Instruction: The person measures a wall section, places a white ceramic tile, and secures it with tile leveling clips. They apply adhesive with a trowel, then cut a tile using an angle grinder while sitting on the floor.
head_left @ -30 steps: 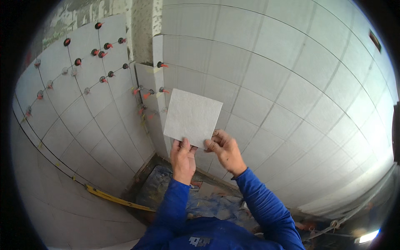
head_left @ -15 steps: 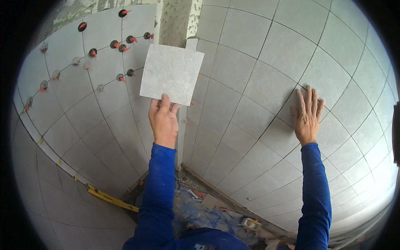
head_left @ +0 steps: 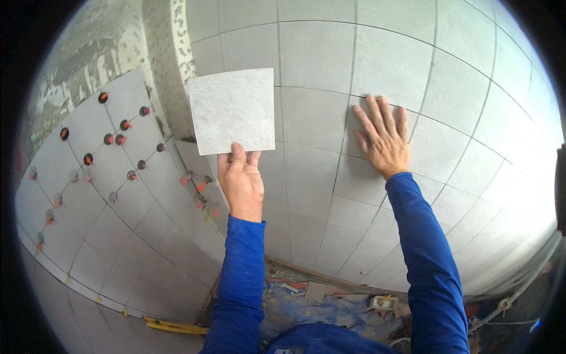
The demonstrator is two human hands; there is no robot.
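Observation:
My left hand (head_left: 240, 183) grips a square, light grey tile (head_left: 233, 109) by its lower edge, thumb on the face towards me and fingers behind. The tile is held upright in front of the corner where two walls meet. With fingers spread, my right hand (head_left: 383, 138) lies flat against the tiled wall (head_left: 315, 118) on the right, across a joint between tiles. On the left wall (head_left: 97, 218), several black and clear round levelling clips with red pins (head_left: 88, 159) sit along the tile joints.
Bare, rough plaster (head_left: 88, 71) shows above the left wall's tiles, beside a bare strip (head_left: 162, 65) at the corner. A yellow spirit level (head_left: 174, 325) lies low on the left. Blue sheeting with rubble (head_left: 300, 310) and a small white container (head_left: 384, 302) are below. A hose (head_left: 519, 289) hangs at right.
My view has turned to the right, so the corner and left wall sit further left. My left hand still holds the tile, now less tilted; my right hand stays flat on the wall.

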